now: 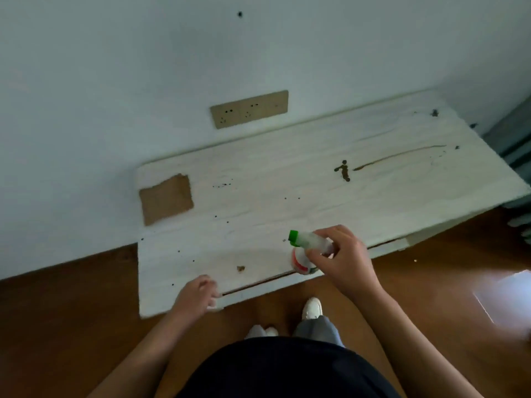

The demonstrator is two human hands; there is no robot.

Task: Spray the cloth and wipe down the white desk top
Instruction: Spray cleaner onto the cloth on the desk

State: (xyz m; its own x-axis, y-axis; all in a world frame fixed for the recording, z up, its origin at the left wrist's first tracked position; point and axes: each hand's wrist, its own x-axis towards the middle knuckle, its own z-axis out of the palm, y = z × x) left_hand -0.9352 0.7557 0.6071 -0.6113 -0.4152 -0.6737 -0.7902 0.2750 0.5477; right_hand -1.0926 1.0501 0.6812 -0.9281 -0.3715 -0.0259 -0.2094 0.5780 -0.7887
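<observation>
Head view, person standing at the front edge of the worktop [287, 173].

**Right hand** [344, 259]: fingers and thumb curled round the head of the spray bottle [313, 244], gripping it from above. The green nozzle [293, 237] pointed left. The bottle's white body with its red label lay below the hand, at the front edge of the worktop and right of the middle. Whether its base rested on the surface could not be told.

**Left hand** [195, 294]: at the front edge near the left corner, well apart from the bottle, fingers curled. A white scrap [215, 308] showed beneath the fingertips, too small to identify. Whether the fingers pinched it could not be told.

**Worktop**: white, set against the wall [115, 81].
- A bare brown patch [166, 199] lay at the far left.
- A dark blot [344, 170] lay right of the middle, with a long brown streak [399, 158] running from just beside it towards the right end.
- Dark specks [222, 185] were scattered across the left half.
- A small brown spot [240, 268] lay near the front edge, between the two hands.
- A narrow slot [258, 282] ran along the front edge.

**Surroundings**: a tan socket plate [249, 109] on the wall above the worktop, a brown floor [57, 326], and a white shoe [312, 308] below the bottle.
</observation>
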